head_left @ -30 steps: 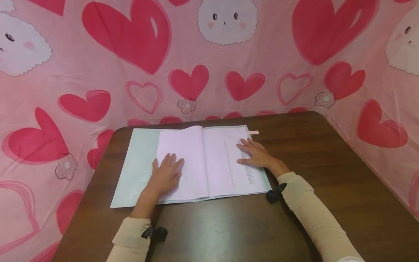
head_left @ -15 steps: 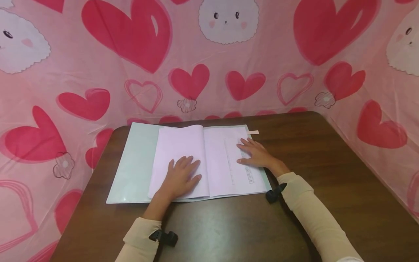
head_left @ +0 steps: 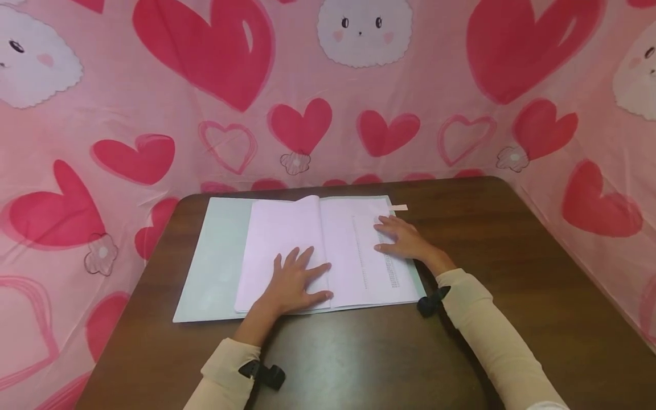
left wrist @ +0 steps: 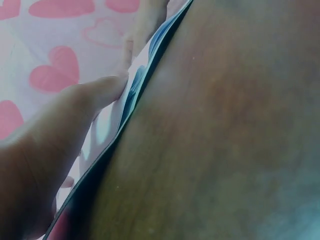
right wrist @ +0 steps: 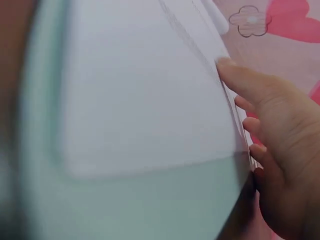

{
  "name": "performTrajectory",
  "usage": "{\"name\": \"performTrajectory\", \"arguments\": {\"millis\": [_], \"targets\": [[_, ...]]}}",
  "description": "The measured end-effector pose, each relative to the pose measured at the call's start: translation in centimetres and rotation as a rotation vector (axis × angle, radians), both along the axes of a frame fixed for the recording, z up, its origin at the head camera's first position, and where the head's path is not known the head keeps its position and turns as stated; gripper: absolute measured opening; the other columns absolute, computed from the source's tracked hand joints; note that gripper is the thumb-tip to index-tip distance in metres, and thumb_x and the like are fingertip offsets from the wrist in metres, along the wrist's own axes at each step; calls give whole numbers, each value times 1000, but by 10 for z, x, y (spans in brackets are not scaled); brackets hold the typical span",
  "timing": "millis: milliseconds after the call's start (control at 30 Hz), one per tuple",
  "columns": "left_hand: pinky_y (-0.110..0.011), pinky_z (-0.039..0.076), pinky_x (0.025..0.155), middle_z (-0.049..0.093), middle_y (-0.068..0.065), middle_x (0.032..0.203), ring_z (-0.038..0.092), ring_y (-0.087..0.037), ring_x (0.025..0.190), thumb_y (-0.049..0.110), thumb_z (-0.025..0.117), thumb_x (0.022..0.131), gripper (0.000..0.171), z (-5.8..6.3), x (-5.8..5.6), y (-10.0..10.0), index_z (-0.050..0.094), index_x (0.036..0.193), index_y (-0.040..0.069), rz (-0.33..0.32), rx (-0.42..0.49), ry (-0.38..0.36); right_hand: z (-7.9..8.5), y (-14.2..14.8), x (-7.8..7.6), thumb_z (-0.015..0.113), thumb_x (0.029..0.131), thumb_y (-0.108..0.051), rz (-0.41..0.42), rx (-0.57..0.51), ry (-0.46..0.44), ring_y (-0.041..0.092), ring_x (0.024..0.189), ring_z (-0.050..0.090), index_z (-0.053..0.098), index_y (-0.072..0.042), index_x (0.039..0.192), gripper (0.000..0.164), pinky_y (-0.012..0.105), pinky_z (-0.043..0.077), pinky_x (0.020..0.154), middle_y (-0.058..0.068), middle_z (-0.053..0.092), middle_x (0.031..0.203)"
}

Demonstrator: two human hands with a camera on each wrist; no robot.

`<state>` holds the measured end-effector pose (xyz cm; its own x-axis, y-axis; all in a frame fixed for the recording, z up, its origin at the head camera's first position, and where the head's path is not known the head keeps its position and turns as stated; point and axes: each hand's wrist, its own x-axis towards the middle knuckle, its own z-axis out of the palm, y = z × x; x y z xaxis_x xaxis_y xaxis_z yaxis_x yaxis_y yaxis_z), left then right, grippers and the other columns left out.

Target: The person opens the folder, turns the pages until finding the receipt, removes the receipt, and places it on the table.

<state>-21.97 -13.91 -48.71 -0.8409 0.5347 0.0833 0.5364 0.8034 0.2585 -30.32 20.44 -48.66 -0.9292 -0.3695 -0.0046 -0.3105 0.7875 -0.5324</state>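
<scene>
Pale green, the folder lay open at the frame's centre, holding white pages, the right one bearing printed columns. My left hand was spread by the fold, my right hand spread over the right page. I took the step to be smoothing the pages; next, the fold seemed to call for even pressure. Around stretched the brown table, heart-patterned cloth above

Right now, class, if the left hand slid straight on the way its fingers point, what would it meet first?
Most likely the middle fold of the open booklet, then the right-hand page; the left hand has its fingers spread, so the exact line is hard to judge.
</scene>
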Motion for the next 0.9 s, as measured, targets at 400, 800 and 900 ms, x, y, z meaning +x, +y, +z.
{"name": "performTrajectory", "arguments": {"millis": [400, 800, 900], "targets": [[-78, 15, 117, 31, -11, 168, 27, -43, 154, 78, 52, 83, 74, -6, -3, 8, 49, 148, 44, 5, -26, 3, 8, 18, -46, 69, 96, -15, -69, -156, 43, 41, 122, 56, 62, 4, 133, 42, 54, 46, 109, 27, 62, 135], [-78, 15, 118, 32, -8, 168, 28, -41, 155, 77, 54, 82, 73, -5, -6, -3, 51, 147, 44, -26, -34, 20, 30, 19, -77, 65, 99, -18, -92, -131, -89, 43, 126, 57, 55, 4, 140, 48, 55, 47, 112, 29, 58, 140], [-78, 15, 118, 31, -8, 169, 27, -41, 155, 78, 54, 82, 74, -4, -7, -7, 51, 147, 44, -37, -28, 7, 26, 15, -84, 65, 99, -20, -120, -134, -86, 43, 127, 55, 52, 4, 142, 50, 56, 43, 115, 29, 54, 141]]}}
